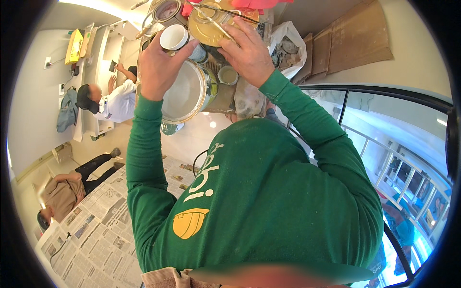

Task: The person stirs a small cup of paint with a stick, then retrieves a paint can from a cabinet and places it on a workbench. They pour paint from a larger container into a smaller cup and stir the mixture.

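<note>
- Nearest the wearer, a big round bucket [211, 87] of pale stuff stands on the worktop [222, 100], with a small tub [220, 77] just beside it
- Past those, the left hand [162, 65] curls around a white cup [175, 38], thumb on one side, fingers on the other
- The right hand [248, 50] is half open at the edge of a gold lid [198, 31], a thin brush [211, 20] running under its fingers; I can't tell whether it grips anything
- Beyond, a white plastic bag [301, 60] and brown cardboard [357, 41]
- Off to the left, a person in white [119, 102]
</note>
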The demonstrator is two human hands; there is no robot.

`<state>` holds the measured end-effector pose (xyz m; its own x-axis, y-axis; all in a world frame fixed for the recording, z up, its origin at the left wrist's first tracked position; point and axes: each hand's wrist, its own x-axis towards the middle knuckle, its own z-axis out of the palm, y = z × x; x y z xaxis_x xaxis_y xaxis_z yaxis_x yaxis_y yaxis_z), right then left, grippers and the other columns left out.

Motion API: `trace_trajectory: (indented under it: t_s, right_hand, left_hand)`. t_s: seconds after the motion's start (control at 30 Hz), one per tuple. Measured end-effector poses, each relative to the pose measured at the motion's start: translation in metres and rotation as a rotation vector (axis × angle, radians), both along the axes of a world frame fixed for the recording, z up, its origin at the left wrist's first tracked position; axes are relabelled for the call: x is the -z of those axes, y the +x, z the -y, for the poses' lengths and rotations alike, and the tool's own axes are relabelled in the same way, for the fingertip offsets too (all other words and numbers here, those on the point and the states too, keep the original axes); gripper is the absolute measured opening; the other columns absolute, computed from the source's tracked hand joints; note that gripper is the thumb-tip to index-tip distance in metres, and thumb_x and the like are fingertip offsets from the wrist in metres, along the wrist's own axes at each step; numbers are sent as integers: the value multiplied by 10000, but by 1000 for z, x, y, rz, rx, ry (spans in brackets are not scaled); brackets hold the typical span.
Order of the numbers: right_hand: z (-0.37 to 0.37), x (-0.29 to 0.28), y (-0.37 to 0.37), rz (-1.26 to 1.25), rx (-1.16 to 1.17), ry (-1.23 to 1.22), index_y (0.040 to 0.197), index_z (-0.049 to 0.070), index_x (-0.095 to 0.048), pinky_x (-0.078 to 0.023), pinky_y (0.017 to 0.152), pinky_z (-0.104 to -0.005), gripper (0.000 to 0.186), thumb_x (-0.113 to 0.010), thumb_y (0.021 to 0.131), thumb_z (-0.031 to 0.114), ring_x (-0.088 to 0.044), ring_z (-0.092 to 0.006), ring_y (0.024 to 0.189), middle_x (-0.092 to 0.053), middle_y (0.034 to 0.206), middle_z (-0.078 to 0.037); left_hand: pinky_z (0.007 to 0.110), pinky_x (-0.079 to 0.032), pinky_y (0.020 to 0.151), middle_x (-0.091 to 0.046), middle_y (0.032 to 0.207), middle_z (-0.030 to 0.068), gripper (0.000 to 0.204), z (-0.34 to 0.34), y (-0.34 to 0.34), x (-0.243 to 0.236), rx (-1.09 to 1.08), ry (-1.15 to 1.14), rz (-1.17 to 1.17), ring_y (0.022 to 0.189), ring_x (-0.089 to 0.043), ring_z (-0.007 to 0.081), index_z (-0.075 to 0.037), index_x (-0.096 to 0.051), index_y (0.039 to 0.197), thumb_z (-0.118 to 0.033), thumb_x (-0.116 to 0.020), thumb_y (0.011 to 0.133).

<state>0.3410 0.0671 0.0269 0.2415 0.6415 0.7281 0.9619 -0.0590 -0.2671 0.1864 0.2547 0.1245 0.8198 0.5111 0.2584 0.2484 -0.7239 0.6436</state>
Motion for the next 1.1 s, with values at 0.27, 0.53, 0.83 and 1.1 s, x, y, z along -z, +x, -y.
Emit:
trace_trajectory:
  t_s: [0.27,0.53,0.83,1.1]
  right_hand:
    - [-8,8,-10,6,57,23,1077,129,-694,-502,1163,-521,234,-785,862,128,-547,-411,1415,-650,1442,-125]
    - [-10,6,-6,1,52,50,1040,133,-702,-504,1151,-505,210,-792,851,122,-554,-396,1405,-678,1410,-120]
    - [-7,4,4,30,3,42,1093,124,-742,-508,1113,-497,312,-901,826,140,-580,-374,1394,-683,1415,-87]
    - [-8,7,1,-10,-6,51,1077,140,-733,-513,1103,-496,286,-871,827,140,-573,-366,1392,-684,1400,-88]
  left_hand:
    - [378,-619,836,-847,987,110,471,3,2,-1,-19,-7,36,904,-821,232,-4,-772,1149,-373,-924,899]
    - [378,-621,835,-847,1000,108,481,7,2,-22,-31,34,34,920,-822,225,-11,-774,1166,-383,-923,900]
    - [370,-618,818,-848,989,98,490,16,5,-6,-79,19,-31,884,-817,209,-2,-770,1164,-384,-924,899]
    - [372,-612,856,-844,1030,125,500,13,4,-5,-76,-38,-21,935,-813,232,3,-769,1156,-407,-912,910]
